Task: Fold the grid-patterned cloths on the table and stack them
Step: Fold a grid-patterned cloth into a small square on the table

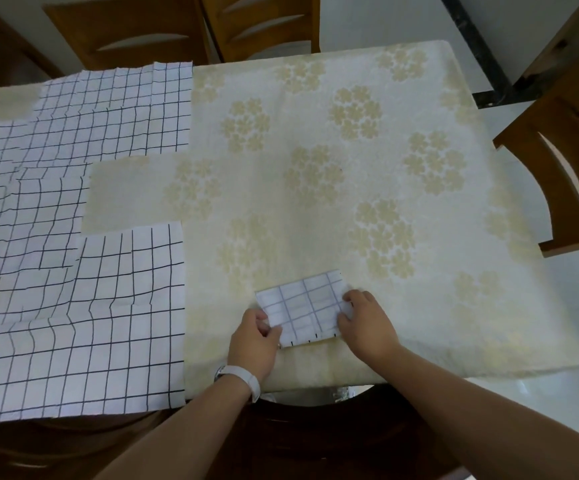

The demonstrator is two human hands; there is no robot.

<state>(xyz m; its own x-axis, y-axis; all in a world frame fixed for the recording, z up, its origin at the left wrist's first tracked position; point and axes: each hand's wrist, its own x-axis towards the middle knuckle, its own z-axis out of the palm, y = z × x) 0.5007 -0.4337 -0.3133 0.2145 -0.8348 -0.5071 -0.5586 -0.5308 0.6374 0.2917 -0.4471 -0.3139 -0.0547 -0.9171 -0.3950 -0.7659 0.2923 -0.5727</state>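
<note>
Left hand and right hand pinch opposite side edges of the folded cloth between them, by the near edge of the table. Open tabletop stretches beyond the grip; unfolded cloths lie flat to its left.

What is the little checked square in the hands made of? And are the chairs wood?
The folded checked square looks like thin matte fabric: it holds soft creases, and its grid lines show only faintly, as if through the weave. The chairs look like varnished brown wood, with a slight sheen and curved slats; the grain is too blurred to confirm.
</note>
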